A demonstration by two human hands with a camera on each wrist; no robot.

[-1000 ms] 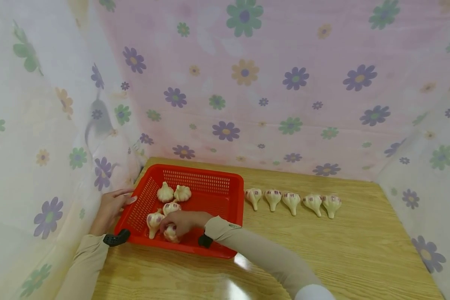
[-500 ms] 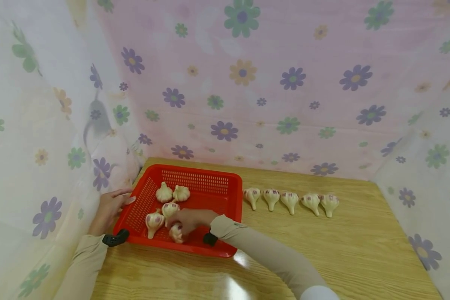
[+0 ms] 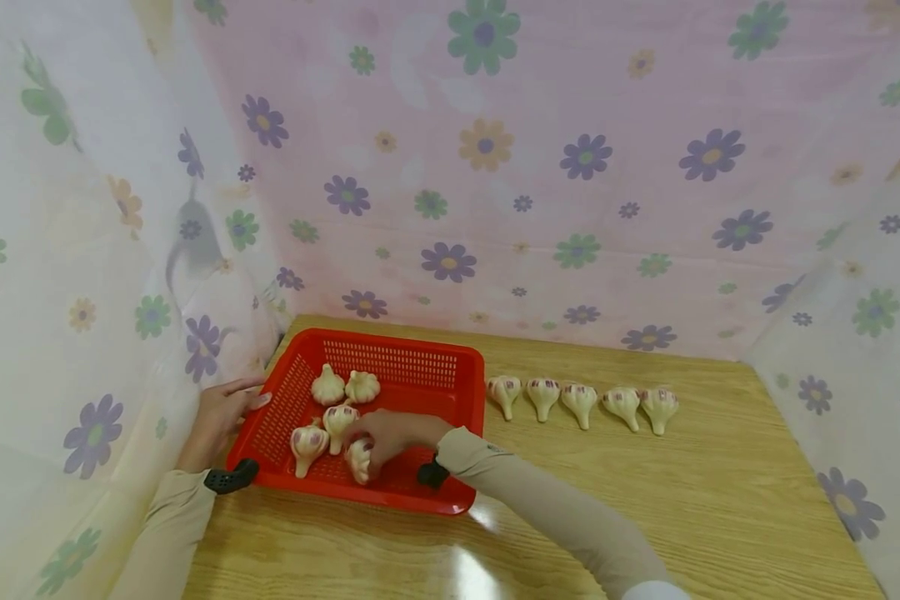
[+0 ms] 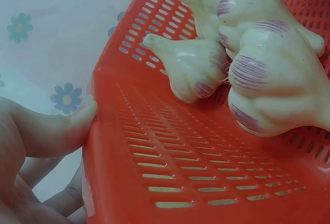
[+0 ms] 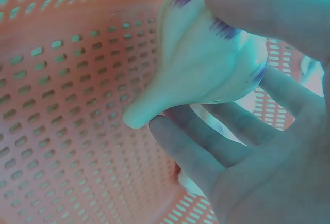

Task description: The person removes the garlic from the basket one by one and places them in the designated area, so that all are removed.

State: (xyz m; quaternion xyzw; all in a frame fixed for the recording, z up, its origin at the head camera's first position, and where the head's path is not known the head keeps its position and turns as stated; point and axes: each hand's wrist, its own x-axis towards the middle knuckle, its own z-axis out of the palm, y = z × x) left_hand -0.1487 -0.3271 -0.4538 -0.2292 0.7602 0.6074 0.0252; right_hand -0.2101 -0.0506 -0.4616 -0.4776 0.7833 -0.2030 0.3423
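My right hand [image 3: 390,437] grips a garlic bulb [image 3: 359,461] low inside the red basket [image 3: 468,433], near its front wall. In the right wrist view the thumb lies on the bulb's purple-streaked top while the fingers support it beneath; its stem points down-left. To the left of it are two more streaked bulbs, one nearer [image 3: 309,447] and one farther [image 3: 341,423]. A pair of paler bulbs [image 3: 328,385] sits at the back left. My left hand [image 3: 221,421] holds the basket's left rim, thumb against the edge [image 4: 92,115] and fingers partly hidden behind it.
Several garlic bulbs [image 3: 580,404] lie in a row on the wooden table [image 3: 645,492] right of the basket, stems toward me. Flower-print cloth [image 3: 525,167] encloses the back and both sides. The left cloth hangs close to my left arm.
My right hand has moved a little to the right inside the basket with the garlic bulb, away from the two streaked bulbs. My left hand stays on the rim.
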